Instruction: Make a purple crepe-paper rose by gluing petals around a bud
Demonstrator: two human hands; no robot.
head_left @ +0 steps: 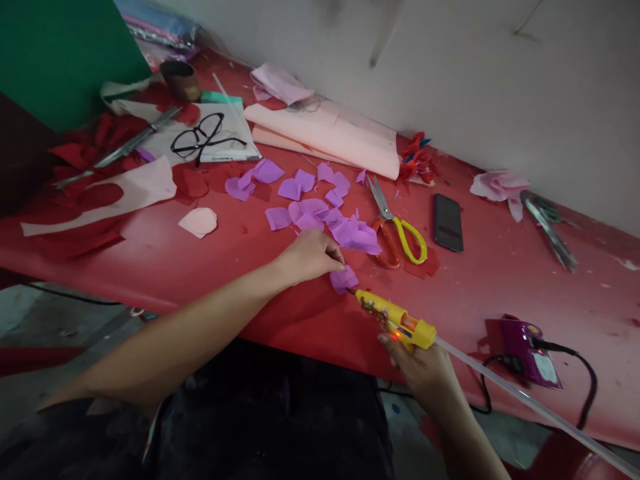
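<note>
My left hand [311, 259] is closed in a pinch on a small purple paper petal [343, 280], near the front of the red table. From the right, my right hand [425, 367] grips a yellow glue gun [393, 317], its dark nozzle at the petal's lower edge. A red light glows on the gun, and a long clear glue stick [530, 400] trails out of its back. Just beyond my left hand lie several loose purple petals [307, 215]. Scissors [393, 223] with one orange and one yellow handle rest open to their right.
A phone [448, 222] lies right of the scissors. At far right sits a purple plug box [530, 353] with black cords. Rolled pink paper [335, 137] runs along the wall. Black glasses [205, 137], red scraps and a pale pink cut piece [199, 222] are on the left.
</note>
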